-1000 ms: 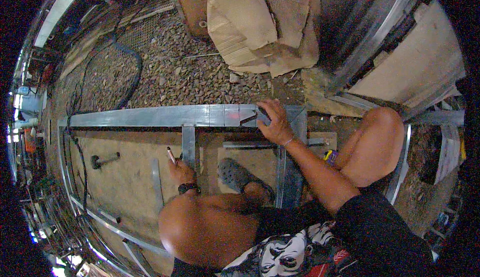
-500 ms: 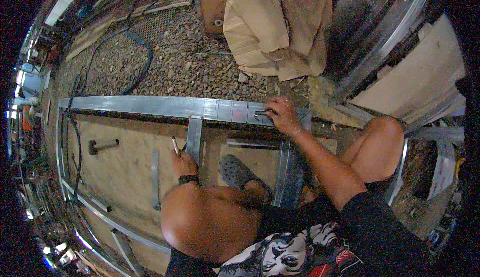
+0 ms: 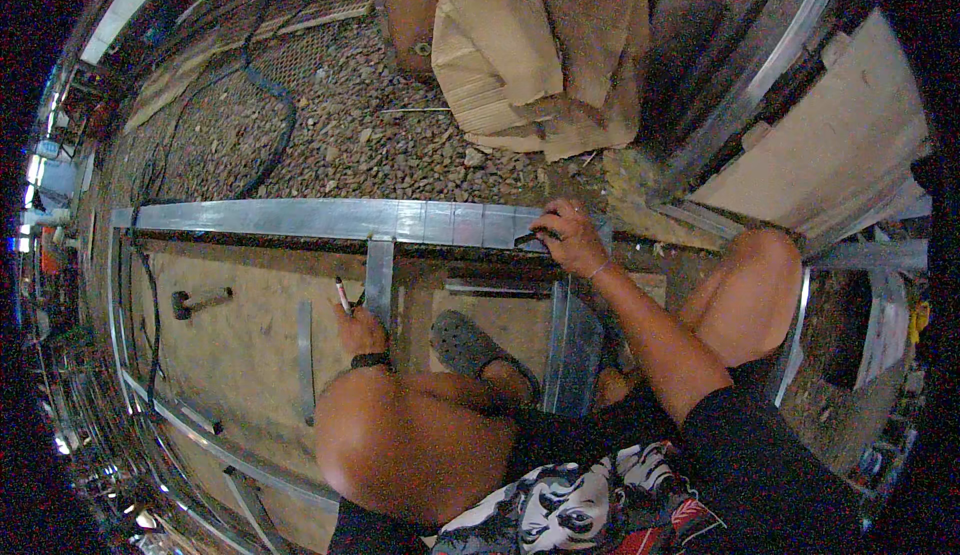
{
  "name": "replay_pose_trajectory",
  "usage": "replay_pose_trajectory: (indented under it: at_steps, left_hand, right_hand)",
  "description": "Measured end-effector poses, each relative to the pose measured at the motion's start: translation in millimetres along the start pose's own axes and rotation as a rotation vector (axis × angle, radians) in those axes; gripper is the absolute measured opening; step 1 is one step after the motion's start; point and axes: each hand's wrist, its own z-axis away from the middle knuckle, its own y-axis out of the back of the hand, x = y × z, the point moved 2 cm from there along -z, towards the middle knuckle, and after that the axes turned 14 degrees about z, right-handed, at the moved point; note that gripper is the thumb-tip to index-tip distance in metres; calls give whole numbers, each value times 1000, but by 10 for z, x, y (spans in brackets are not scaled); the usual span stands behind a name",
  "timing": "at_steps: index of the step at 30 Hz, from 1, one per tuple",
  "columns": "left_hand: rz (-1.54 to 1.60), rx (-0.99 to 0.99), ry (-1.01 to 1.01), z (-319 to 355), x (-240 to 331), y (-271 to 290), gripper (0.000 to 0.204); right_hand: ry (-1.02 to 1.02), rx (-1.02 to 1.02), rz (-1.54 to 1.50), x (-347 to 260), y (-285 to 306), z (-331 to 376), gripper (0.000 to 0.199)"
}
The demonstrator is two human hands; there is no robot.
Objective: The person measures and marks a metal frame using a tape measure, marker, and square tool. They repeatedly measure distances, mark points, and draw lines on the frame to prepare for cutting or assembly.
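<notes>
A long galvanized metal bar (image 3: 330, 221) runs across in front of me, with several thin dark lines marked across its right part. My right hand (image 3: 574, 243) is over the bar's right end, fingers closed on a small dark slim tool whose exact kind I cannot make out. The tool lies near the bar's lower edge. My left hand (image 3: 360, 333) is closed around a white marker (image 3: 344, 296) with a dark tip pointing up. It rests by my knee, close to a short metal crosspiece (image 3: 379, 280) that meets the bar.
A mallet (image 3: 200, 302) and a flat metal strip (image 3: 306, 360) lie on the board inside the metal frame. A black cable (image 3: 155, 305) crosses the frame's left side. Gravel (image 3: 350, 135) and crumpled cardboard (image 3: 540, 65) are beyond. My shod foot (image 3: 470, 345) stands inside the frame.
The dark tool in my right hand has shifted toward the bar's lower edge, and less of it shows. My left hand keeps the marker. The whole view has shifted slightly.
</notes>
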Motion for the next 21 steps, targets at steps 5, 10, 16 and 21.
replay_pose_trajectory:
  at_steps: [5, 10, 16, 21]
  left_hand:
    - [-78, 20, -51, -57, -144, 7, 49]
    - [-17, 50, -145, -178, -395, 21, 52]
    - [-57, 34, -151, -196, -399, -186, 48]
    - [-2, 50, -263, -317, -630, -20, 39]
  right_hand:
    - [14, 17, -3, -15, -17, -3, 22]
    - [27, 2, -23, -41, -54, -5, 25]
    - [-157, 44, -185, 49, 94, 42, 41]
    - [-341, 53, -226, 57, 12, 106, 43]
